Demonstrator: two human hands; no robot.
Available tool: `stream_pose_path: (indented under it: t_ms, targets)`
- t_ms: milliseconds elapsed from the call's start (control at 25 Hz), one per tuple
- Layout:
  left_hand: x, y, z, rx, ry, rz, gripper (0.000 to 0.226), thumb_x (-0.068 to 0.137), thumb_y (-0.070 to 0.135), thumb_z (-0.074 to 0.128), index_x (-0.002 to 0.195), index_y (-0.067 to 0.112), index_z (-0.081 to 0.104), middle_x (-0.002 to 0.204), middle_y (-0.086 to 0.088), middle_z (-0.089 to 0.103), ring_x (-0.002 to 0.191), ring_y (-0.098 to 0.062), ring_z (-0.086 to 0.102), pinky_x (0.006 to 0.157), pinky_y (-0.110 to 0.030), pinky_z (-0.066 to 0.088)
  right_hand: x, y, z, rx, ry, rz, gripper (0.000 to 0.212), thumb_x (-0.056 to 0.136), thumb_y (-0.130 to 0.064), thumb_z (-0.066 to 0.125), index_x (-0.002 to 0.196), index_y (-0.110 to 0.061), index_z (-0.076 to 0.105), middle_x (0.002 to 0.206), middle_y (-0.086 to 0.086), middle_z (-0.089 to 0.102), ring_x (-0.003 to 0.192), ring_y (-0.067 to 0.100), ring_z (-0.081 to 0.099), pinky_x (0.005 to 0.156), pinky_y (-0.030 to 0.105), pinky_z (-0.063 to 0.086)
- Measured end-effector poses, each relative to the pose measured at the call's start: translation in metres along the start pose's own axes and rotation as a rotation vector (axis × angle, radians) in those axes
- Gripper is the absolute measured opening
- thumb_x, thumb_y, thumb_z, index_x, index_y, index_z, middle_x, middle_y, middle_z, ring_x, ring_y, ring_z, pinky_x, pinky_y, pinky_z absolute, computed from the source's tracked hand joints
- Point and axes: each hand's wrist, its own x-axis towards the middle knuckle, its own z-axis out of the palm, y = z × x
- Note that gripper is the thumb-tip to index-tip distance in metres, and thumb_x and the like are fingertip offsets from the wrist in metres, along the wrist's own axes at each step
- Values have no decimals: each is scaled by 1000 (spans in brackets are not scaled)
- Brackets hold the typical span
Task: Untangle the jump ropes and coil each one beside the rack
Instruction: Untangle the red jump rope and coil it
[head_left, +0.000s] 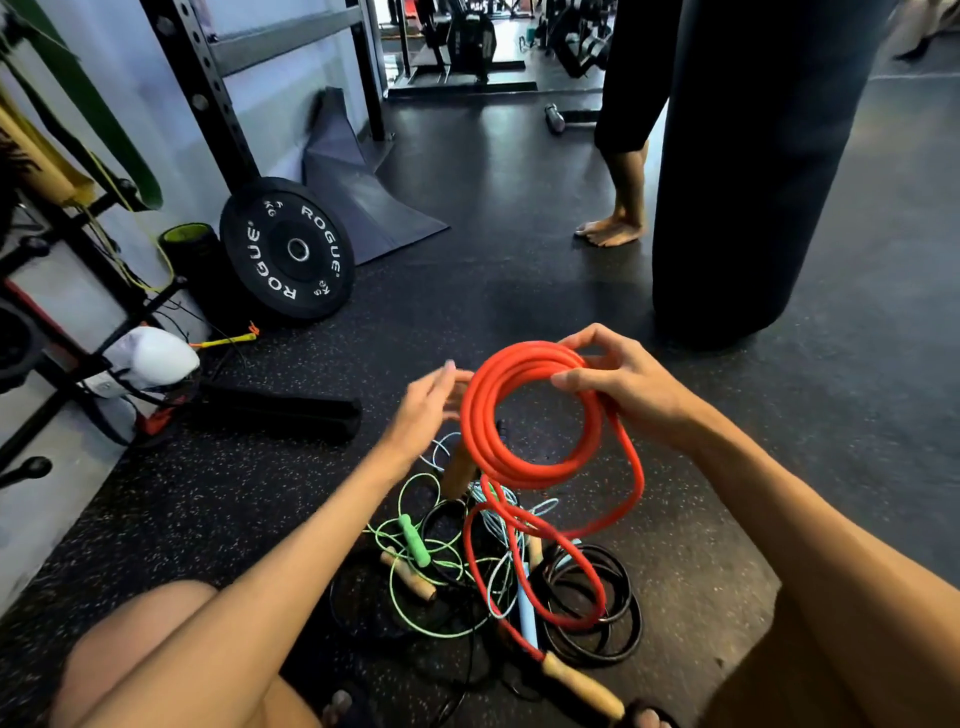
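"ROGUE" in white letters, twice, on the black weight plate (287, 249) well beyond and left of the left hand (423, 410); small "KG" marks there too, figures unreadable.

One wide-angle view from the head faces forward and down, close over the speckled black rubber floor (218, 499).

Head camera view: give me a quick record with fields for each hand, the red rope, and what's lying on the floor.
right hand: grips the red rope coil at its upper right
left hand: open, fingers straight, by the coil's left edge; blurred, contact unclear
red rope: several loops held above the floor; tail runs down through the other ropes to a wooden handle
on floor: green rope, black rope and light blue rope, overlapping
progress: red rope partly coiled, tail loose
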Motion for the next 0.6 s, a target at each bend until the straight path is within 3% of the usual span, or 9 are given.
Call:
stream_pose_path:
  t_ms: [120, 200, 320, 440, 520, 600]
  targets:
    - [-6, 32, 0, -180, -230, -26, 59, 98, 52, 39, 118, 3, 65, 104, -19, 73, 94, -28, 71, 84, -31, 56, 1, 0, 10, -103, -65, -26, 38, 80, -2, 78, 111, -1, 56, 95, 18, 74, 79, 13, 67, 68, 22, 52]
    - [-7, 32, -5, -155, -406, -27, 59, 91, 50, 55, 116, -3, 64, 97, -20, 71, 83, -28, 69, 77, -32, 58, 2, 2, 17, -177, -121, -60, 38, 79, -2, 80, 110, -5, 57, 101, 20, 73, 86, 19, 68, 79, 31, 54]
    - [-5, 29, -12, -233, -622, -173, 64, 83, 53, 69, 101, -7, 59, 75, -10, 65, 65, -22, 65, 61, -31, 56, 3, 3, 26, -212, -198, -125, 40, 81, -1, 79, 113, -3, 56, 103, 20, 72, 87, 18, 67, 79, 28, 56]
    - [-4, 29, -16, -340, -752, -243, 82, 80, 63, 65, 113, -11, 49, 66, -5, 62, 75, -27, 70, 69, -37, 57, 5, 0, 28, -197, -238, -163, 38, 83, -2, 77, 114, -4, 56, 100, 11, 72, 87, 14, 66, 79, 25, 52]
    - [-6, 29, -17, -399, -773, -270, 68, 84, 60, 62, 107, -4, 54, 67, -7, 65, 76, -29, 71, 76, -39, 57, 7, 0, 30, -217, -251, -201, 34, 85, -4, 75, 114, -5, 57, 96, 7, 71, 87, 12, 65, 80, 24, 51]
    - [-10, 33, -14, -472, -816, -310, 48, 93, 53, 52, 99, 5, 55, 58, -3, 60, 56, -19, 65, 65, -30, 55, 7, 1, 30, -235, -248, -225, 30, 88, -9, 73, 114, -5, 58, 98, 9, 71, 90, 13, 65, 83, 26, 52]
